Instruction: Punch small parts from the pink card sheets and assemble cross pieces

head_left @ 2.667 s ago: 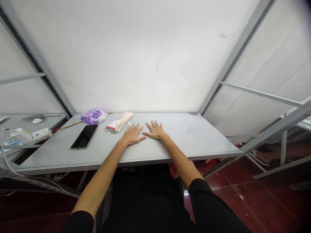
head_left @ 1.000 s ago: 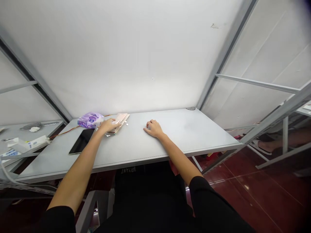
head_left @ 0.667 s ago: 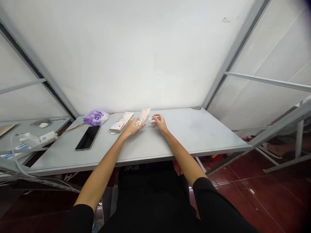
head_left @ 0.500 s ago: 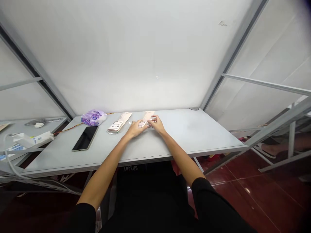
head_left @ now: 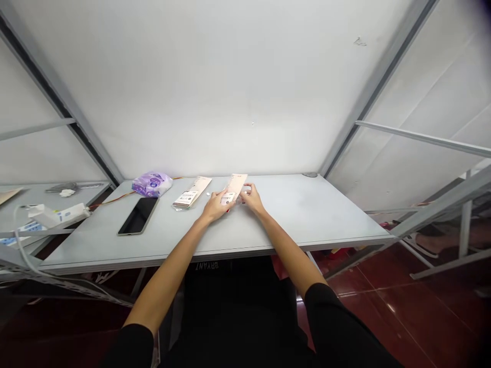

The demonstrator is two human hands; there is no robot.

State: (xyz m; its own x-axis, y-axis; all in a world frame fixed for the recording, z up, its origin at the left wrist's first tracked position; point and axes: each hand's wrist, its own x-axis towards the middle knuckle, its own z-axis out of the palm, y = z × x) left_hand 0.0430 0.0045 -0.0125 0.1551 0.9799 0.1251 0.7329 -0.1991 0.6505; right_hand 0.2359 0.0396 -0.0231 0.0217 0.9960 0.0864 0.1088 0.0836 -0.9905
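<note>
A slim beige packet [head_left: 235, 186] with a small label is held a little above the grey table [head_left: 299, 214], near its far middle. My left hand [head_left: 215, 205] pinches the packet's near end. My right hand [head_left: 251, 198] is closed on its right side, fingers curled against the clear wrapping. To the left a stack of like packets [head_left: 192, 191] lies flat on the table, apart from both hands.
A dark phone [head_left: 138, 215] lies face up at the left, with a purple tissue pack [head_left: 152, 183] behind it. A white power strip [head_left: 57, 214] and cables sit on the neighbouring table at far left. Metal frame bars rise on both sides.
My left hand reached to the stack, took one packet and brought it to the middle. My right hand came off the table and closed on the packet, which now tilts up.
</note>
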